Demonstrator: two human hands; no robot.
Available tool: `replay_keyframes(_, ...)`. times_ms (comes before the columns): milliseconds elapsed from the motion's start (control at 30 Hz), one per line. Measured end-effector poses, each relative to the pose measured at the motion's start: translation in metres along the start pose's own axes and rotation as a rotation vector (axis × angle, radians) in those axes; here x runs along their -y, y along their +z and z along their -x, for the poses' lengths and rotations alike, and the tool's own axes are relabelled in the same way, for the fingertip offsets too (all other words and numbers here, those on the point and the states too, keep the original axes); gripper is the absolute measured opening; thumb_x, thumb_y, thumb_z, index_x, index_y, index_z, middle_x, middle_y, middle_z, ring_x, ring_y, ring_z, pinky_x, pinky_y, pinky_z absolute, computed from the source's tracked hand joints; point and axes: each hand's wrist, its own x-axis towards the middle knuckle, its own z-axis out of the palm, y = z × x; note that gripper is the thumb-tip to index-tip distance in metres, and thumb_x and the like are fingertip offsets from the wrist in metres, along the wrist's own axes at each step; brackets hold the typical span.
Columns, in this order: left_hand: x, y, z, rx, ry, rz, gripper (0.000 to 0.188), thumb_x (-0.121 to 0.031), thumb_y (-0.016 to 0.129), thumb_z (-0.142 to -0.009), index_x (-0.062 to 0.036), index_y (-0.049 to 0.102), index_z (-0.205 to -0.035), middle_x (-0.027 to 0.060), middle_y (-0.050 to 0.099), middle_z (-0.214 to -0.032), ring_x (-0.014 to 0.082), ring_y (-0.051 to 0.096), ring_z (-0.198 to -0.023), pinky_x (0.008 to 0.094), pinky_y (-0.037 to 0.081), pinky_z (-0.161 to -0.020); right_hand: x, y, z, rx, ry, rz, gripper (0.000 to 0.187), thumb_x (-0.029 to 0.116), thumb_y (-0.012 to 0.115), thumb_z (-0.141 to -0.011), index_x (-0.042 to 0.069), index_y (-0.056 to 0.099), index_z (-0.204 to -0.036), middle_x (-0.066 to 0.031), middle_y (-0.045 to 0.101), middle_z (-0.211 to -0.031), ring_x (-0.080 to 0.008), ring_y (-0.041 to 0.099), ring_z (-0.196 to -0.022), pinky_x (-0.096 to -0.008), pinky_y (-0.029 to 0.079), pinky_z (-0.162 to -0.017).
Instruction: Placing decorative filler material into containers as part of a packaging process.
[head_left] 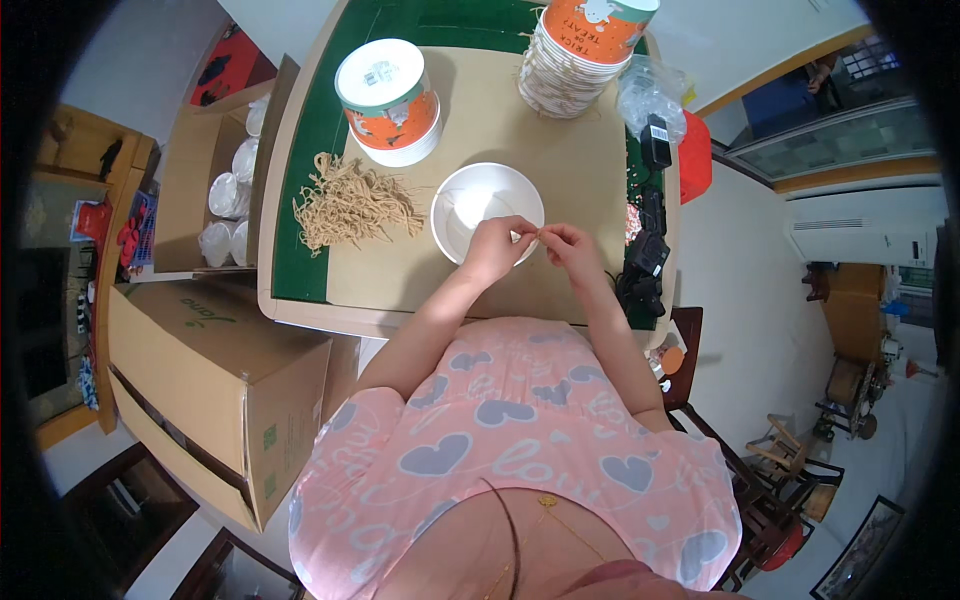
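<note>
A white round paper tub point(487, 185) stands in front of me with its open mouth up. At the right side of its rim, my left hand point(497, 247) and my right hand point(566, 248) meet fingertip to fingertip. Both are closed in a pinch; what lies between the fingertips is too small to make out. A faint thin line curves inside the tub. Left of it lies a loose pile of tan cords point(352, 203). Beyond the pile, an orange printed tub point(388, 118) sits upside down. A tall stack of tubs point(572, 66) with cords hanging about it leans at the far right.
Brown cardboard point(385, 275) covers part of the green table top point(302, 270). Black adapters and cables point(645, 260) line the right edge, near a clear plastic bag point(650, 95). An opened carton point(190, 195) holds wrapped white tubs; a large carton point(215, 365) stands lower left.
</note>
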Motion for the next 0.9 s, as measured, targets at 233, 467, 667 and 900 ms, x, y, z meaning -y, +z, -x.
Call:
replay_keyframes(233, 0.003, 0.005, 0.002, -0.068, -0.003, -0.007, 0.014, -0.016, 0.065, -0.078, -0.0037, 0.069, -0.084, 0.0135, 0.067, -0.079, 0.0282, 0.066, -0.074, 0.0340, 0.051, -0.068, -0.018, 0.004, -0.005, -0.108, -0.198, 0.254, 0.014, 0.013, 0.063, -0.084, 0.002, 0.065, -0.094, 0.0027, 0.059, -0.073, -0.0041, 0.048, -0.059, -0.0187, 0.038, -0.053)
replay_keyframes(467, 0.021, 0.003, -0.006, -0.107, -0.032, 0.104, 0.013, -0.011, 0.066, -0.078, -0.0003, 0.068, -0.084, 0.0107, 0.068, -0.075, 0.0147, 0.064, -0.067, 0.0270, 0.050, -0.064, 0.005, 0.022, 0.008, -0.220, -0.365, 0.525, 0.023, 0.009, 0.066, -0.077, 0.006, 0.062, -0.099, -0.0026, 0.062, -0.079, -0.0107, 0.055, -0.060, -0.0245, 0.044, -0.054)
replay_keyframes(667, 0.033, -0.002, -0.009, -0.061, -0.083, 0.215, 0.012, -0.007, 0.066, -0.078, -0.0012, 0.068, -0.088, 0.0084, 0.069, -0.078, 0.0134, 0.064, -0.071, 0.0264, 0.050, -0.067, 0.011, 0.029, 0.006, -0.189, -0.497, 0.783, 0.031, 0.005, 0.062, -0.076, 0.011, 0.057, -0.106, -0.0046, 0.061, -0.085, -0.0176, 0.055, -0.059, -0.0305, 0.045, -0.055)
replay_keyframes(900, 0.006, -0.005, 0.002, -0.026, 0.106, -0.028, 0.017, -0.005, 0.064, -0.078, -0.0041, 0.068, -0.094, 0.0096, 0.066, -0.088, 0.0189, 0.063, -0.077, 0.0296, 0.048, -0.066, 0.008, 0.030, 0.003, -0.216, -0.414, 0.739, 0.036, 0.004, 0.062, -0.078, 0.012, 0.054, -0.111, -0.0038, 0.063, -0.078, -0.0149, 0.053, -0.055, -0.0304, 0.044, -0.054)
